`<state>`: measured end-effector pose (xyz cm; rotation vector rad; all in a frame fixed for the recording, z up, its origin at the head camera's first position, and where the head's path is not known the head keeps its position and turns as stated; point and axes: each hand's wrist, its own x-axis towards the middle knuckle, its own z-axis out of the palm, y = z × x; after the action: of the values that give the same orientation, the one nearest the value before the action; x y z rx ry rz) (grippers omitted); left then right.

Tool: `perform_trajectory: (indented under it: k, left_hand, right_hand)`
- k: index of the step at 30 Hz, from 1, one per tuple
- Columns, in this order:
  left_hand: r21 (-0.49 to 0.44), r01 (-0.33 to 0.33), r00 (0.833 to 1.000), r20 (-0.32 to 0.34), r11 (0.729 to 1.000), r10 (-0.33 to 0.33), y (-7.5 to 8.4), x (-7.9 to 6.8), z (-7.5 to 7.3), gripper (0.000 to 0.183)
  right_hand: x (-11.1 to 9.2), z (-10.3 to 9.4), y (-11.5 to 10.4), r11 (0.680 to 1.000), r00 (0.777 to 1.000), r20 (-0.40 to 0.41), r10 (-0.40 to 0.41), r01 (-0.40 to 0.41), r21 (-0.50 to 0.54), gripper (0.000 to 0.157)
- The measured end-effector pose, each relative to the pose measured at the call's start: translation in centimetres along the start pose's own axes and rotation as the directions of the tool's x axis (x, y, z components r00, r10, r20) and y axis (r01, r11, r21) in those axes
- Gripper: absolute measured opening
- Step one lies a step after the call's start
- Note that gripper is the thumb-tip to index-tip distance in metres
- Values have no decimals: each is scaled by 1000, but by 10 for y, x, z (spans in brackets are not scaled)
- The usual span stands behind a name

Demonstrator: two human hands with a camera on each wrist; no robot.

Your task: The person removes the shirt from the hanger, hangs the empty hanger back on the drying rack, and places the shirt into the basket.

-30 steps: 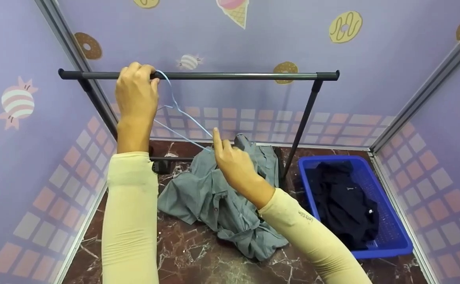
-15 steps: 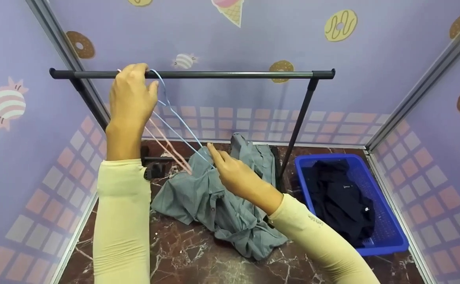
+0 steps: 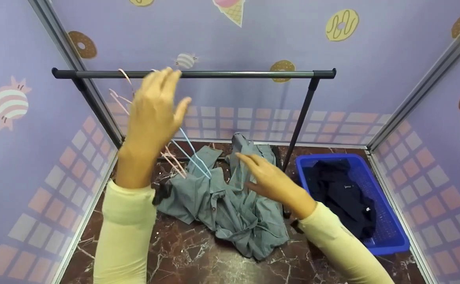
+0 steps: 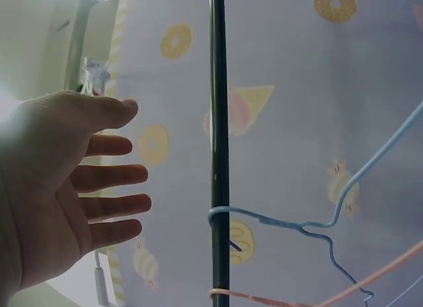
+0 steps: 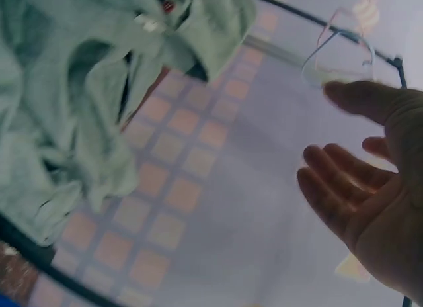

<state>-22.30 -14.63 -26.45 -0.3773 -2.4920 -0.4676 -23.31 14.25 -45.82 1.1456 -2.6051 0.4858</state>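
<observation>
In the head view my left hand (image 3: 155, 110) is lifted off in front of the rack's top rail (image 3: 230, 74), fingers stretched and thumb apart, holding nothing. A blue wire hanger (image 4: 281, 222) hooks over that rail, with a pink wire hanger (image 4: 264, 300) beside it. My left hand hides part of both in the head view. Their lower ends reach down to a heap of grey-green shirts (image 3: 230, 209) with collars and buttons. My right hand (image 3: 269, 179) hovers over the heap's right side, its fingers loosely extended and its grasp empty.
A blue plastic basket (image 3: 395, 236) stands on the floor at right, with dark navy clothing (image 3: 344, 197) inside. Purple walls close in on the back and both sides. The rack's right post (image 3: 302, 118) slants down behind the shirts.
My left hand has let go near the blue hanger's hook and come away from the rail. My right hand has drawn right, away from the hanger. The pink hanger shows more now.
</observation>
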Motion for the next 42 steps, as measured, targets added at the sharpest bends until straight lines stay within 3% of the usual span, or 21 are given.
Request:
perform_trajectory:
  k: [8, 13, 18, 25, 30, 35, 39, 42]
  left_hand:
    - [19, -162, 987, 19, 987, 162, 22, -25, 27, 62]
    - [12, -233, 972, 23, 972, 233, 40, -41, 47, 63]
    - [21, -298, 954, 28, 954, 298, 56, -58, 70, 66]
    - [27, -366, 931, 26, 930, 365, 66, -80, 113, 67]
    - [-7, -395, 918, 32, 919, 395, 63, -98, 149, 70]
    - [-69, -386, 918, 68, 920, 391, 49, -117, 183, 73]
    - [-116, -343, 927, 117, 932, 356, 30, -130, 206, 74]
    - [-132, -267, 942, 173, 955, 287, 12, -139, 220, 77]
  right_hand:
    - [-38, -10, 30, 995, 991, -92, 94, -97, -22, 81]
    - [-56, -4, 43, 988, 975, -162, 154, -155, 5, 81]
    - [-71, 20, 55, 965, 948, -184, 259, -246, 90, 80]
    - [-84, 64, 68, 908, 914, -144, 379, -338, 248, 79]
    - [-93, 88, 69, 845, 887, -93, 452, -392, 363, 80]
    - [-98, 107, 66, 789, 856, -37, 516, -458, 409, 81]
    - [-99, 117, 64, 730, 823, 26, 567, -518, 446, 84]
    - [-98, 121, 61, 694, 802, 61, 594, -550, 464, 87]
